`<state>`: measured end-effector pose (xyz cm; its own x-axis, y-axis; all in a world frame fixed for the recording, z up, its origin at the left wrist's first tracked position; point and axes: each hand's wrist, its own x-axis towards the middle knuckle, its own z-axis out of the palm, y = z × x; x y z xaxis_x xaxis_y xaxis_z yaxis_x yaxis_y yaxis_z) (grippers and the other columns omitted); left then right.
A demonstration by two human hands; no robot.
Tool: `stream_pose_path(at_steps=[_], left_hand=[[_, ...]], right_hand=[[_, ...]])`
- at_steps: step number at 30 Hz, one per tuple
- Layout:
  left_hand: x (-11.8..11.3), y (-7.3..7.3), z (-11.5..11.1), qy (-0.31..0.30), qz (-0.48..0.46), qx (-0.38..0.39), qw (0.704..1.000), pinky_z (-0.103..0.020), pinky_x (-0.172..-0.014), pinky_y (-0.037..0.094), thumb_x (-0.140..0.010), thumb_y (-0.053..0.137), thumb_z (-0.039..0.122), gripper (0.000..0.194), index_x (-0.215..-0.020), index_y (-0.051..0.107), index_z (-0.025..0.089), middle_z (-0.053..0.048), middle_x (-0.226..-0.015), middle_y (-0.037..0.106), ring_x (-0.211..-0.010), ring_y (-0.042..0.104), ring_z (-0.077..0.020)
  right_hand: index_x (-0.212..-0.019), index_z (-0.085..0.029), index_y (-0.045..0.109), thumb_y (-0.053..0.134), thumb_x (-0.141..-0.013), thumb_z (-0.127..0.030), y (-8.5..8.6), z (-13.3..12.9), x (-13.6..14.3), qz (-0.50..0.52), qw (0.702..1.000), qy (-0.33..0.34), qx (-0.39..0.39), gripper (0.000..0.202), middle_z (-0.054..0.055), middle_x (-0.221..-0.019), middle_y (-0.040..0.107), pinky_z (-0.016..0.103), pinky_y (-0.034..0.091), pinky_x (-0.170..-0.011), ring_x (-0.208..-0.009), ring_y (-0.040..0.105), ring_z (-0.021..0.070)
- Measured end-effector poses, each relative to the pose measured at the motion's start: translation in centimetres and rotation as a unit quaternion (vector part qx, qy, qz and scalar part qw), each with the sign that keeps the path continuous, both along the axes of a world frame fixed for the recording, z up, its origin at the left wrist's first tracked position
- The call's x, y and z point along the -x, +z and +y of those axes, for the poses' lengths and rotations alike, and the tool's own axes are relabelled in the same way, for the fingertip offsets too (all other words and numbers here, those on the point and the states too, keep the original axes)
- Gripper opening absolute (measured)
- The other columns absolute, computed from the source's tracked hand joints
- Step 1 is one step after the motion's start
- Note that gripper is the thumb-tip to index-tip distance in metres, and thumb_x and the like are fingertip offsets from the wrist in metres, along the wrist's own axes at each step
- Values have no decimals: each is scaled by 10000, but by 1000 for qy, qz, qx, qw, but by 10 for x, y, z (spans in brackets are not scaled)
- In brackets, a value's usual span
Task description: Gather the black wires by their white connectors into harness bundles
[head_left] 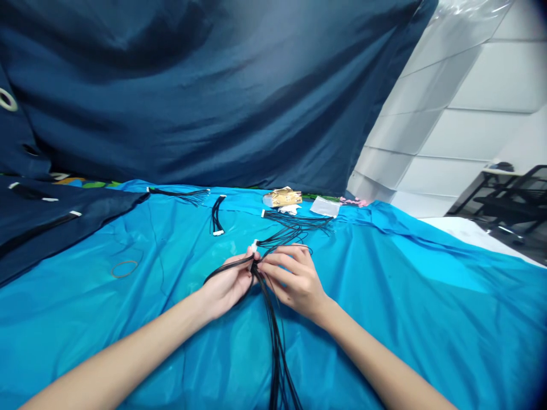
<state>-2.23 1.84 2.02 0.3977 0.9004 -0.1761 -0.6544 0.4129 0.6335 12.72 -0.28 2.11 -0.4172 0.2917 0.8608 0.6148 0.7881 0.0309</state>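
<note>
A bright blue sheet (179, 319), wrinkled in long folds, is the carrying surface, with a dark navy cloth (92, 225) over its left side. On that cloth lie two black strips with white ends, the nearer one (38, 233) longer. A thin tan loop (123, 261) rests on the blue at left. Farther back are a dark bundle (179, 195), a short cable (216, 214) with white ends, and fanned black wires (294, 220); behind these, a gold packet (287, 197) and a whitish sheet (326, 206).
</note>
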Motion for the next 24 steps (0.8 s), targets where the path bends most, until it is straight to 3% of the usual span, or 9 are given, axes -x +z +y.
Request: stream_pose_path(at_steps=[2, 4, 7, 9, 11, 13, 17, 19, 24], left_hand=[[0, 1, 0, 8, 15, -6, 1000, -200, -617, 452, -796, 488, 96, 156, -688, 600, 106, -19, -629, 610, -581, 555, -78], [0, 3, 0, 5, 34, -9, 999, -250, -685, 469, -808, 470, 108, 184, -668, 590, 105, -35, -650, 623, -622, 587, -107], [1, 3, 0, -8, 54, -14, 998, -331, -788, 461, -817, 468, 159, 197, -657, 573, 108, -67, -711, 646, -731, 628, -173], [1, 3, -1, -7, 65, -21, 998, -351, -823, 448, -810, 490, 193, 178, -671, 570, 115, -77, -750, 654, -780, 634, -195], [1, 3, -2, 0, 77, -29, 997, -360, -841, 441, -797, 516, 213, 158, -682, 572, 119, -83, -769, 657, -795, 634, -199], [1, 2, -4, 12, 90, -37, 995, -370, -856, 435, -779, 544, 227, 148, -682, 572, 120, -85, -774, 659, -803, 633, -200], [0, -2, -6, 27, 104, -76, 991, -367, -870, 428, -736, 601, 276, 163, -693, 579, 121, -76, -770, 660, -823, 626, -198], [0, -4, -7, 28, 103, -103, 989, -349, -861, 428, -725, 612, 297, 176, -703, 586, 124, -70, -778, 663, -824, 623, -189], [0, -8, -7, 29, 111, -151, 982, -267, -766, 438, -760, 570, 306, 186, -721, 614, 129, -41, -740, 651, -777, 606, -149]], right_hand=[[-872, -203, 641, 578, -771, -146, 4, -3, 2, 89, 992, 38, 85, 132, 19, -861, 671, 340, 424, -785, -864, 562, 163], [-844, -204, 652, 568, -777, -157, 11, -6, 3, 196, 958, 85, 193, 118, 31, -860, 670, 338, 444, -798, -865, 578, 163], [-806, -203, 650, 575, -774, -217, 22, -8, -2, 403, 839, 153, 333, 83, 30, -806, 662, 342, 476, -763, -802, 606, 164], [-806, -192, 644, 598, -753, -258, 29, -7, -8, 520, 748, 188, 367, 97, 11, -698, 626, 309, 495, -647, -696, 601, 147], [-844, -181, 646, 618, -731, -283, 34, -5, -16, 576, 704, 193, 368, 154, -10, -617, 555, 224, 438, -477, -609, 560, 118], [-901, -198, 648, 624, -727, -289, 37, -3, -23, 589, 720, 155, 332, 197, -18, -627, 523, 181, 338, -395, -544, 506, 84], [-871, -225, 670, 626, -735, -222, 33, -8, -22, 453, 877, 1, 161, 142, -6, -710, 550, 216, 364, -466, -551, 470, 72], [-785, -206, 671, 631, -726, -174, 29, -12, -14, 337, 934, -36, 110, 78, -3, -687, 558, 226, 380, -498, -579, 482, 86], [-634, -171, 587, 577, -755, -147, 19, -19, 6, 190, 973, -44, 125, 124, -8, -602, 535, 259, 373, -546, -570, 457, 101]])
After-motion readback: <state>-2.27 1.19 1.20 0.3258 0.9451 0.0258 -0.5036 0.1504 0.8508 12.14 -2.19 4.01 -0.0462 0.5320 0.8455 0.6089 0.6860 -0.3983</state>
